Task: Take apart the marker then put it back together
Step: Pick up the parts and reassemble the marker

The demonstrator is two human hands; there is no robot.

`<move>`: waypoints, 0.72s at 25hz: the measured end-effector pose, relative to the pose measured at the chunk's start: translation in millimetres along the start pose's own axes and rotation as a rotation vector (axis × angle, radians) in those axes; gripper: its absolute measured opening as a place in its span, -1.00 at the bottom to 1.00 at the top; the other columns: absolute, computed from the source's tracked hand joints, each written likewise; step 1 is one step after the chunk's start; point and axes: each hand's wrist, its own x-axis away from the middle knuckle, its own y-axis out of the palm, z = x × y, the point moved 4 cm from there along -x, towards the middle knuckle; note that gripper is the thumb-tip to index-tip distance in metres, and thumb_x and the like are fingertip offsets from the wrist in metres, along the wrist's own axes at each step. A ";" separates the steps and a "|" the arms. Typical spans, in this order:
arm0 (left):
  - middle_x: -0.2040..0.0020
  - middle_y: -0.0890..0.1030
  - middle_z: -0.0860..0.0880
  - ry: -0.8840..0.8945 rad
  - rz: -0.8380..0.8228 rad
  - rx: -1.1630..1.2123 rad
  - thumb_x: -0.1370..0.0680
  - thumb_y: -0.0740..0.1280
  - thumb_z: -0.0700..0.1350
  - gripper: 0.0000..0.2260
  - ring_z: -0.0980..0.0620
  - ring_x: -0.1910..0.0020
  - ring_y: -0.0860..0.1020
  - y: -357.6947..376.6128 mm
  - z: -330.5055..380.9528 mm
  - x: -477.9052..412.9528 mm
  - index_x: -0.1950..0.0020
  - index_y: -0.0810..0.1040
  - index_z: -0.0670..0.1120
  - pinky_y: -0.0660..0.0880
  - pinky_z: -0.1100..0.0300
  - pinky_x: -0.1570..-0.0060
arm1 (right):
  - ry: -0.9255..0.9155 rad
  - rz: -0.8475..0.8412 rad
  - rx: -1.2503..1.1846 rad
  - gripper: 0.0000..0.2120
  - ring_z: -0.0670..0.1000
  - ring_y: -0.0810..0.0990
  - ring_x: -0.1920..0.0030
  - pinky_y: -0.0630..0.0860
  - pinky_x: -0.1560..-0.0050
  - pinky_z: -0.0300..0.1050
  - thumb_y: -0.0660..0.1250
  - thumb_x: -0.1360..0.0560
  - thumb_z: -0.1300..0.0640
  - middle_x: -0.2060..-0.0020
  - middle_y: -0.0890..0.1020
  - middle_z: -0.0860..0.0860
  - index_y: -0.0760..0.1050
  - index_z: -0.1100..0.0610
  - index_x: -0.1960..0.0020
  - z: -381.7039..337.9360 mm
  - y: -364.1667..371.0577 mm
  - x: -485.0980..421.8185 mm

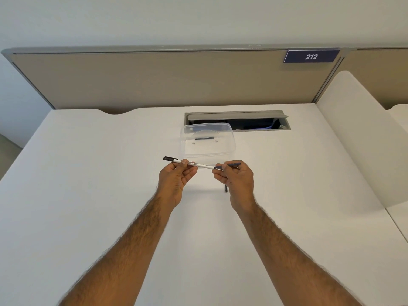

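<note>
- Marker up in the air over the white desk, slim white barrel held nearly level between both hands, tilting a touch down toward the right.
- Left hand comes in with the forearm stretched forward, palm turned inward, thumb and forefinger pinching the white barrel close to its left end.
- Beyond that pinch, out to the left, the black cap sticks free past the fingertips, clip visible.
- Right hand mirrors it, forearm extended, wrist slightly cocked, fingers curled and pinched on the dark blue-grey piece at the marker's right end.
- That dark piece runs out past the right fingertips to the right; whether it is seated on the barrel or partly drawn off, I cannot tell.
- Between the two grips, a bare stretch of white barrel with small printed lettering, too small to read.
- Just below the right hand, a small dark part shows on the desk, mostly hidden by the palm.
- Right behind the grips, a clear plastic container sits on the desk, a short dark stick-shaped piece seen through it.
- Beyond the container, an open cable hatch in the desktop, lid tipped up, blue cable showing inside.
- Further back, a beige partition with a dark blue sign reading 212, off to the right of the hands.
</note>
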 end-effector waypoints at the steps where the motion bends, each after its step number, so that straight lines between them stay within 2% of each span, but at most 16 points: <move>1: 0.17 0.73 -0.17 0.001 -0.001 0.003 -0.60 0.37 -0.25 -0.90 -0.09 0.17 0.72 -0.3 0.2 0.8 -0.03 0.57 -0.29 0.66 0.17 0.14 | 0.000 0.000 -0.002 -0.93 0.27 0.74 0.09 0.69 0.07 0.03 0.33 -0.55 0.32 0.11 0.74 0.22 0.49 0.28 -0.03 0.0 0.5 0.4; 13: 0.21 0.73 -0.14 0.016 0.019 0.016 -0.61 0.36 -0.26 -0.90 -0.05 0.20 0.73 2.8 4.0 6.5 -0.04 0.56 -0.29 0.66 0.18 0.14 | -0.016 -0.021 -0.015 -0.92 0.25 0.74 0.05 0.68 0.04 0.01 0.32 -0.57 0.32 0.06 0.73 0.26 0.50 0.32 -0.06 -7.0 5.3 6.9; 18: 0.21 0.73 -0.15 0.005 0.028 0.042 -0.60 0.37 -0.26 -0.92 -0.06 0.20 0.73 -0.5 2.1 7.0 -0.02 0.58 -0.28 0.66 0.19 0.15 | 0.063 -0.052 -0.129 -0.93 0.27 0.72 0.01 0.67 0.01 0.02 0.32 -0.58 0.34 0.01 0.71 0.27 0.53 0.30 -0.06 -1.8 6.1 11.0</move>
